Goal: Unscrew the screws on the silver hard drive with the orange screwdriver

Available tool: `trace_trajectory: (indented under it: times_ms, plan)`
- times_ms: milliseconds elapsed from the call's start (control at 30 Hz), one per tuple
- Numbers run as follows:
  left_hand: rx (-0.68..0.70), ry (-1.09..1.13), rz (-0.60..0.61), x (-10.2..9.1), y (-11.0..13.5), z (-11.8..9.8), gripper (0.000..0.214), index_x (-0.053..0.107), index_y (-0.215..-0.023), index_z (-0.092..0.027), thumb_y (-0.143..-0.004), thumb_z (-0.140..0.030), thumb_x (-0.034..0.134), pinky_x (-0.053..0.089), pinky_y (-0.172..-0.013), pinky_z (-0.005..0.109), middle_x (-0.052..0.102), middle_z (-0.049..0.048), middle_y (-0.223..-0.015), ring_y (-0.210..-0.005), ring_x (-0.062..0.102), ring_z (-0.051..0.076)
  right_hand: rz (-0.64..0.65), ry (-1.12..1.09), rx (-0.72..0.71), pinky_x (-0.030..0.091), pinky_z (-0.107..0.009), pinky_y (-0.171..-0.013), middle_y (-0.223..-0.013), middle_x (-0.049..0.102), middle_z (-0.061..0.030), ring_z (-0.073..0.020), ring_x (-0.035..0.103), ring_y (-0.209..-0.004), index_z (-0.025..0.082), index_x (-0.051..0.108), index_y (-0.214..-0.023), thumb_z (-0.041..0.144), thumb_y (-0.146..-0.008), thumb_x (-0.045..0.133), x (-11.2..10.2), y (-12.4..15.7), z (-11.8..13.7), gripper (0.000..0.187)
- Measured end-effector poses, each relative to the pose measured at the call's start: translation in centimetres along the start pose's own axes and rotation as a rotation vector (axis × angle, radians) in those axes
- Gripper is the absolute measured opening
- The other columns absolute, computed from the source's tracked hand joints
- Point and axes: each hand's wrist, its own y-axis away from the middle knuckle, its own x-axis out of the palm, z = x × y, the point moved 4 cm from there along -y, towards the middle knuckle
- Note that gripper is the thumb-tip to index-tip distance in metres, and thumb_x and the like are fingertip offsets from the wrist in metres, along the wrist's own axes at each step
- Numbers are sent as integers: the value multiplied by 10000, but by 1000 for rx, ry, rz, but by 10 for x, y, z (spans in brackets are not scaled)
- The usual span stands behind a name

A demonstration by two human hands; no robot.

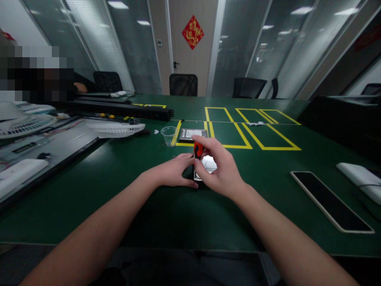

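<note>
A silver hard drive (210, 163) lies on the green table in front of me, partly covered by my hands. My left hand (175, 170) grips its left side, with the thumb at the near corner and the fingers toward the far one. Between the thumb and fingers of my right hand (222, 169) is a screwdriver (197, 150) with a red and black handle, held upright over the drive. Its tip is hidden. Just beyond, a second hard drive (190, 134) with a white label lies inside a yellow tape outline, beside a clear plastic cup (169, 137).
White fan-like parts (116, 129), a long black bar (125, 109) and a metal panel (64, 139) fill the left side. A phone-like slab (330, 200) and a white device (360, 180) lie at right. Another person (80, 87) sits at far left.
</note>
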Motion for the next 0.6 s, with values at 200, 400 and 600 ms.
trace_trajectory:
  times_ms: [200,400,600]
  plan:
    - [-1,5,5,-1,0,0,848,827,-1634,-297,-909,-613,1133,564,-1467,726,792,175,-1742,-1676,713,526,-10,-11,-4,787,-557,-1206,-1576,874,-118,-325,880,-1354,342,687,-1806,136,-1148,721,-1,-1,2,690]
    - [0,16,0,2,0,6,932,813,-1695,-313,-883,-624,1150,516,-1514,739,744,182,-1840,-1770,648,538,-2,9,-7,788,-543,-1216,-1577,895,-115,-335,893,-1397,344,729,-1764,198,-1207,758,-3,-2,1,576]
    - [15,0,12,3,-1,11,1005,765,-1770,-315,-906,-675,1129,504,-1521,746,706,190,-1905,-1822,606,541,-25,-11,30,812,-515,-1076,-1523,871,-120,-303,890,-1184,330,673,-1793,193,-1211,735,-1,0,-1,601]
